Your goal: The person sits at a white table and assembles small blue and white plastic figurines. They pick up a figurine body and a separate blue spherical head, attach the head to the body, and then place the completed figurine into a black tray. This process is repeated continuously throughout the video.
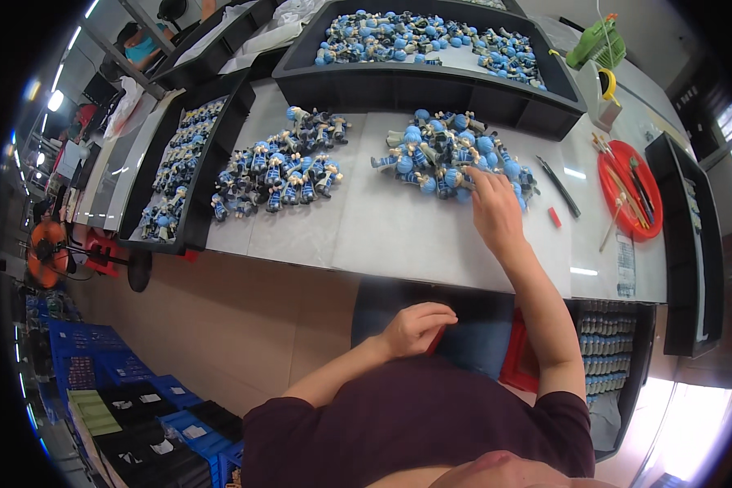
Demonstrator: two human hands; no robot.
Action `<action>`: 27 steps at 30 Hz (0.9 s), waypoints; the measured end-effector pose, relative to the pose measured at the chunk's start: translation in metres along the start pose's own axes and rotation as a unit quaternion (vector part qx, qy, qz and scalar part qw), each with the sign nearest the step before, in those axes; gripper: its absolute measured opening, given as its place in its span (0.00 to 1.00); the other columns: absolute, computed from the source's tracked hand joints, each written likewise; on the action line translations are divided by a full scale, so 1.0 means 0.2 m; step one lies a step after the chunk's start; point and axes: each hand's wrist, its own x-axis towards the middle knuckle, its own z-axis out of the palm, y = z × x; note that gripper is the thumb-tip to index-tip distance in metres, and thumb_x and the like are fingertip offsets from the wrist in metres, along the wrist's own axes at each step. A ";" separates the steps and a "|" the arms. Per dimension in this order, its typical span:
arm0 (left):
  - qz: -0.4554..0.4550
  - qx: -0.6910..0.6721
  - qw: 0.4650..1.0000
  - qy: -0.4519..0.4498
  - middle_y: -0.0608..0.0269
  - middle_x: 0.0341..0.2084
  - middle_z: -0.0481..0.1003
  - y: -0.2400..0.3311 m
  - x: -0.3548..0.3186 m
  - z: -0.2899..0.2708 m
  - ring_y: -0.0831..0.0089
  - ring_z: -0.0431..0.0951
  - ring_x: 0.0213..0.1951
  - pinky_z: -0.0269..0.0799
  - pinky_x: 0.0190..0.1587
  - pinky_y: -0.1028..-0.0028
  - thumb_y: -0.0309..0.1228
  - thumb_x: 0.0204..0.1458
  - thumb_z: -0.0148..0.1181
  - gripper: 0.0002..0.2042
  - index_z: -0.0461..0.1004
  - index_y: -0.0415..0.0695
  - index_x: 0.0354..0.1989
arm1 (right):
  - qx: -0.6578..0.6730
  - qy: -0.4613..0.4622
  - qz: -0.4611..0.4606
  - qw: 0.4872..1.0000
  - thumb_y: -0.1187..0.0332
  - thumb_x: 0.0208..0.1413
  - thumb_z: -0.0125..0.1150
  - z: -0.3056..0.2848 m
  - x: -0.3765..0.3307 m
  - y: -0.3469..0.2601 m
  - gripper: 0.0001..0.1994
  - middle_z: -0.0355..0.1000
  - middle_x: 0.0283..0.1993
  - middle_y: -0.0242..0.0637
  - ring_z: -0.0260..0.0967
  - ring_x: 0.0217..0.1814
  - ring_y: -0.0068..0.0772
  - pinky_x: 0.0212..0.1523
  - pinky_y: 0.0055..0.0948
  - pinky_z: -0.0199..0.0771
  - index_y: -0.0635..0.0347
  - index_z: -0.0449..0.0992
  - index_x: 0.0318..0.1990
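A printed white paper sheet (625,265) lies at the near right of the table, just below the red round tray (629,191). On the floor at the near left, blue crates (98,358) and black boxes (150,451) carry small white labels (162,446); their print is too small to tell. One pale green flat pack (93,412) lies among them.

right hand (494,207) fingertips — buried in figurine pile (447,154) | left hand (415,327) grip — contents hidden
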 end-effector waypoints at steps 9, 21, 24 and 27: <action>-0.026 0.012 0.999 0.040 0.55 0.33 0.73 0.05 0.05 -0.11 0.66 0.75 0.35 0.71 0.37 0.74 0.16 0.42 0.54 0.10 0.73 0.38 0.35 | 0.172 0.106 0.071 0.977 0.81 0.42 0.56 -0.08 -0.06 -0.14 0.16 0.71 0.35 0.40 0.70 0.39 0.35 0.38 0.27 0.70 0.63 0.71 0.42; -0.211 -0.416 0.866 0.181 0.58 0.38 0.72 -0.13 0.53 -0.26 0.74 0.73 0.39 0.70 0.41 0.74 0.30 0.53 0.51 0.14 0.67 0.39 0.47 | 0.395 0.159 0.162 0.890 0.83 0.40 0.62 -0.02 -0.28 -0.33 0.20 0.67 0.42 0.41 0.67 0.45 0.30 0.42 0.25 0.73 0.67 0.67 0.44; -0.222 -0.439 0.856 0.161 0.55 0.41 0.72 -0.16 0.54 -0.26 0.72 0.73 0.40 0.70 0.41 0.73 0.31 0.54 0.49 0.14 0.67 0.40 0.47 | 0.468 0.131 0.215 0.847 0.77 0.49 0.55 -0.01 -0.30 -0.32 0.16 0.66 0.45 0.42 0.65 0.47 0.30 0.43 0.27 0.72 0.67 0.64 0.47; -0.227 -0.462 0.842 0.159 0.56 0.42 0.71 -0.18 0.54 -0.25 0.72 0.73 0.41 0.69 0.42 0.72 0.31 0.55 0.47 0.13 0.68 0.40 0.47 | 0.580 0.059 0.327 0.744 0.71 0.58 0.44 0.00 -0.31 -0.29 0.13 0.66 0.45 0.42 0.65 0.45 0.28 0.44 0.27 0.70 0.69 0.64 0.48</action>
